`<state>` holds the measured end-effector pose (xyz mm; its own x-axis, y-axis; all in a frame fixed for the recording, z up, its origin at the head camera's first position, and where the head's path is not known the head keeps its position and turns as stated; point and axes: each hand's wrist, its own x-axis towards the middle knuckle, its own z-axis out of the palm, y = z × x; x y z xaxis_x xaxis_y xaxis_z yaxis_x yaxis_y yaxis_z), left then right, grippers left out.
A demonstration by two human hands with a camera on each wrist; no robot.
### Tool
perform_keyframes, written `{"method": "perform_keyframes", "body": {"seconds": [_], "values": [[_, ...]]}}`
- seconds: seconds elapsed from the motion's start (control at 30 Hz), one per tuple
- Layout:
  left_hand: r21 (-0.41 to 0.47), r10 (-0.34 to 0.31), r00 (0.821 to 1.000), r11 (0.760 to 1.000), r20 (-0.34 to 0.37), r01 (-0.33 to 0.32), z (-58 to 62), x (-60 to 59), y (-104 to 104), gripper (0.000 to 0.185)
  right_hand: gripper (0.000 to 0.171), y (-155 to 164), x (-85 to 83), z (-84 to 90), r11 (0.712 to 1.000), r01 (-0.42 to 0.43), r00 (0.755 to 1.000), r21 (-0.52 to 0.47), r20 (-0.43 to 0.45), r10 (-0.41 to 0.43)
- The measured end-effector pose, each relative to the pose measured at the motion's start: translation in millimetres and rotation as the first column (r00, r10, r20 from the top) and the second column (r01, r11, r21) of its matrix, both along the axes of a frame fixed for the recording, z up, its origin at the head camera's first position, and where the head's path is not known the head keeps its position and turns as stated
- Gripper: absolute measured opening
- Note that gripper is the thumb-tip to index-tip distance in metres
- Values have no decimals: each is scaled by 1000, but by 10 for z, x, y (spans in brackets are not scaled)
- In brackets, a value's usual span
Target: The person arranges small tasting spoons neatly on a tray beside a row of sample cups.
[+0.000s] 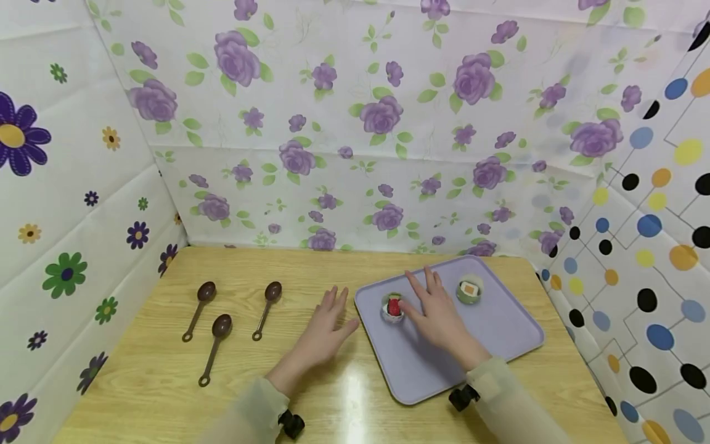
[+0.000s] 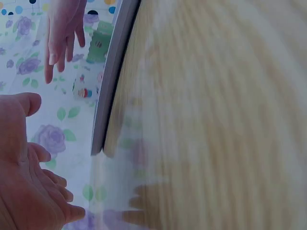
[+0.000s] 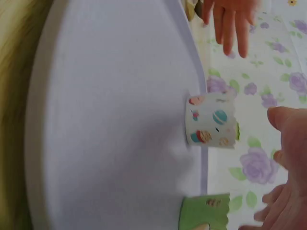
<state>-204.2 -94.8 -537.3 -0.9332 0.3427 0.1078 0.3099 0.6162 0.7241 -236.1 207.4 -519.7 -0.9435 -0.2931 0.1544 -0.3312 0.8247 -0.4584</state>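
Observation:
My right hand [image 1: 439, 316] hovers over the lilac tray [image 1: 499, 339], its fingers spread and holding nothing. Just left of its thumb stands a white patterned paper baking cup [image 1: 391, 317] with a red, strawberry-like piece [image 1: 394, 305] and something green inside. Behind and to the right is a green baking cup [image 1: 469, 298], which holds a white square piece with an orange middle [image 1: 469, 288]. In the right wrist view, the white cup [image 3: 213, 120] shows small printed pictures. My left hand [image 1: 322, 330] is above the wooden table, left of the tray, with fingers extended and nothing in it.
Three brown spoons with ringed handles lie on the left of the table [image 1: 161, 382]: a back-left spoon [image 1: 206, 292], a front spoon [image 1: 221, 327] and a right-hand spoon [image 1: 273, 292]. Patterned cloth [image 1: 344, 160] encloses the back and both sides.

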Motion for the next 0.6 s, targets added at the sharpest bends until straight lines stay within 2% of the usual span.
{"method": "perform_keyframes", "body": {"seconds": [0.17,0.27,0.37,0.47,0.6], "values": [[77,-14,1000,997,1,13,-50,61,136,71,69,194,2,72,989,-54,997,-135,-53,47],[102,-12,1000,995,-7,13,-74,90,199,68,61,365,-6,101,986,-34,995,-163,-96,18],[120,-4,1000,993,-6,5,-89,127,255,70,53,573,-18,124,985,15,994,-170,-101,-33],[105,-1,1000,994,24,-1,-84,179,321,80,49,821,-35,128,985,52,995,-164,-75,-65],[26,-5,997,1000,71,3,-74,255,435,95,48,1168,-51,103,985,100,994,-143,-27,-105]]}}
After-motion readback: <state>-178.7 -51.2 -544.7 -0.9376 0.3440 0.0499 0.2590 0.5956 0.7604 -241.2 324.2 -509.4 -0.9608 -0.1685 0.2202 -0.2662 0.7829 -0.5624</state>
